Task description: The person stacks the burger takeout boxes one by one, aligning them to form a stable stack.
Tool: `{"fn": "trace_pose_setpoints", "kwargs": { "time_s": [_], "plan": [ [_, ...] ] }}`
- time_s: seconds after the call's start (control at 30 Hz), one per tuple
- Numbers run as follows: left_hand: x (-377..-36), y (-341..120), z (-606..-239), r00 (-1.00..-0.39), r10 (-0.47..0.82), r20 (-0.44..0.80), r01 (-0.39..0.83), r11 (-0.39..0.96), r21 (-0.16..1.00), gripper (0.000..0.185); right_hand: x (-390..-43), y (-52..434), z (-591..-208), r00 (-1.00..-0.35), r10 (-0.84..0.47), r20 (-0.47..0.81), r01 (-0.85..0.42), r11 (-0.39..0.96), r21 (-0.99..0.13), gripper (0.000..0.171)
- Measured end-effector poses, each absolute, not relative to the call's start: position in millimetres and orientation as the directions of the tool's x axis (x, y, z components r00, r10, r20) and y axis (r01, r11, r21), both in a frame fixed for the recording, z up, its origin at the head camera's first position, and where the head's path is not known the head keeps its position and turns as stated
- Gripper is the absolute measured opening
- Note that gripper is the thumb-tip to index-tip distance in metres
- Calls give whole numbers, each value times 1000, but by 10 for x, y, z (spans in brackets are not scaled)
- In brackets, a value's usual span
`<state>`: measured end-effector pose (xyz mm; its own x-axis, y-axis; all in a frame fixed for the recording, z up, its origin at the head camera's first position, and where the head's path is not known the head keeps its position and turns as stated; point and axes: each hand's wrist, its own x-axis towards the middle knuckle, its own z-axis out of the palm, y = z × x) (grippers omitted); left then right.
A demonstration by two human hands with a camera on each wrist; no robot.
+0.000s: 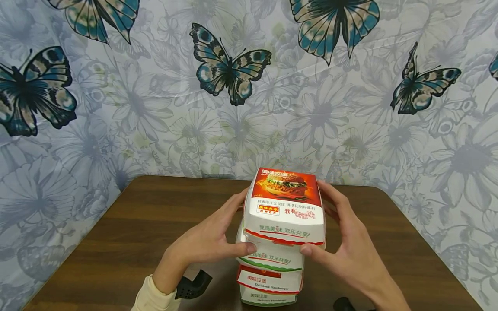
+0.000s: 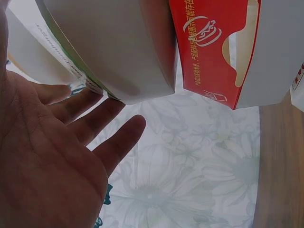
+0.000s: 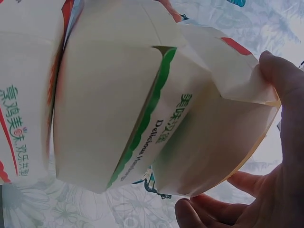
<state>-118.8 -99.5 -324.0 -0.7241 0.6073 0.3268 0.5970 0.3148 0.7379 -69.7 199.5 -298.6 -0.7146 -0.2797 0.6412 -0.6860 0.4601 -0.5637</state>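
Observation:
Several burger boxes stand stacked on a brown wooden table (image 1: 128, 242) in the head view. The top burger box (image 1: 285, 203) is white with a red burger picture on its lid. Under it lies a green-trimmed box (image 1: 272, 259), then a red-trimmed box (image 1: 268, 280). My left hand (image 1: 239, 222) presses straight fingers (image 2: 102, 116) against the left side of the upper boxes (image 2: 118, 47), thumb at the front. My right hand (image 1: 328, 220) grips the right side, with its thumb (image 3: 278, 80) in front and curled fingers (image 3: 209, 211) behind a green-trimmed box (image 3: 123, 109).
A cloth backdrop with butterflies (image 1: 229, 69) hangs behind the table and along both sides. The stack stands near the table's front edge. Black wrist mounts (image 1: 192, 285) show under both forearms. Bare table top lies left, right and behind the stack.

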Motion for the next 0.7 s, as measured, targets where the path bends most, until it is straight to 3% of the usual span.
{"fn": "trace_pose_setpoints", "kwargs": {
  "time_s": [0.23, 0.53, 0.7],
  "plan": [
    [-1201, -995, -3252, -721, 608, 332, 594, 296, 748, 107, -693, 1960, -3015, -708, -301, 639, -695, 463, -551, 117],
    [-1261, -985, -3237, -648, 647, 402, 644, 182, 743, 122, -681, 1893, -3022, -726, -310, 614, -674, 493, -550, 119],
    [-1265, -1002, -3236, -648, 649, 400, 646, 190, 739, 125, -687, 1871, -3021, -727, -308, 614, -672, 501, -545, 119]
  ]
}}
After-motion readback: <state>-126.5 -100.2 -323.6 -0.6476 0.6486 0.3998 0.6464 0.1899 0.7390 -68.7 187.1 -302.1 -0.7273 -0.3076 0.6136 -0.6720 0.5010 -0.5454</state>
